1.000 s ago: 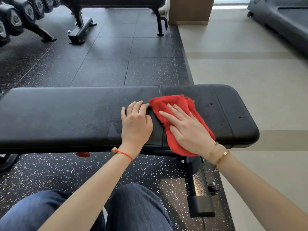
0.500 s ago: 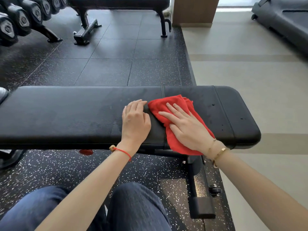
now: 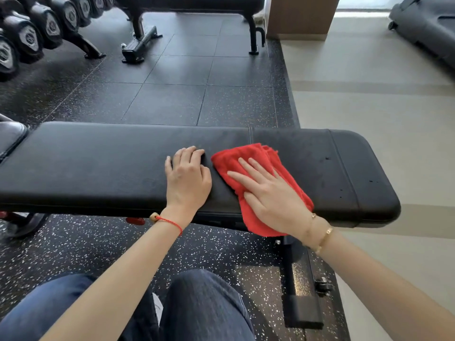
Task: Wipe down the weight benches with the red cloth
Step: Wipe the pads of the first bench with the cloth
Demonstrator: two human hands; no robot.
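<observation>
We see the bench (image 3: 98, 166) cut off at nine o'clock; the right hand (image 3: 270, 195) hides part of the cloth (image 3: 236, 158).

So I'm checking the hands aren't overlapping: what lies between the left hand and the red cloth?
Only a narrow bare strip of black bench pad separates the left hand from the red cloth, per the head view.

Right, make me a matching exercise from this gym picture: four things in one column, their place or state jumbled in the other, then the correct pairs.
Things:
1. red cloth
2. left hand
3. dumbbells
4. second bench

Places or states:
A. on a rack at far left
B. resting bare on the bench pad
C. pressed flat under the right hand
D. standing across the black mats, beyond the near bench

Pairs: 1-C, 2-B, 3-A, 4-D
</observation>
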